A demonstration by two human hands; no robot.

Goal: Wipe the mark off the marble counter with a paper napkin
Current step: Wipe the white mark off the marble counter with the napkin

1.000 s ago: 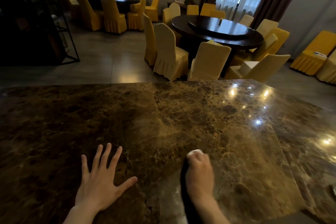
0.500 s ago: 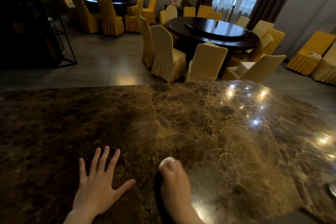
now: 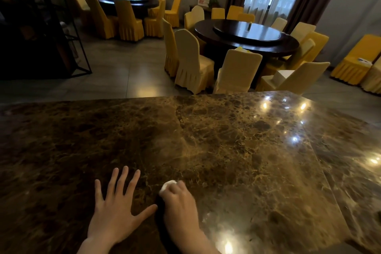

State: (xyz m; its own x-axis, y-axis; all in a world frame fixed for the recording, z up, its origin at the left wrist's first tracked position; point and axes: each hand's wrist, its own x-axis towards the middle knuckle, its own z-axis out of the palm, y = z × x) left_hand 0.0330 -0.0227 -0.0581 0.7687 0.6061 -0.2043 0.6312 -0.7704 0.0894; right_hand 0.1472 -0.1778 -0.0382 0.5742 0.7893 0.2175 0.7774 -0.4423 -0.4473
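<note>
Two hands: left hand [image 3: 115, 210], right hand [image 3: 180, 204]. One napkin [image 3: 167, 186]. One counter [image 3: 237, 150]. Two round tables [image 3: 247, 36] [image 3: 125, 0].

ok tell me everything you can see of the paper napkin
The white paper napkin looks crumpled into a small wad; only a rounded bit shows past the fingertips of the right hand, which is closed over the rest. It sits low against the glossy brown marble counter, near its front edge, just right of the flat, spread left hand, which does not touch it. Motion blur hides its folds and texture.
</note>
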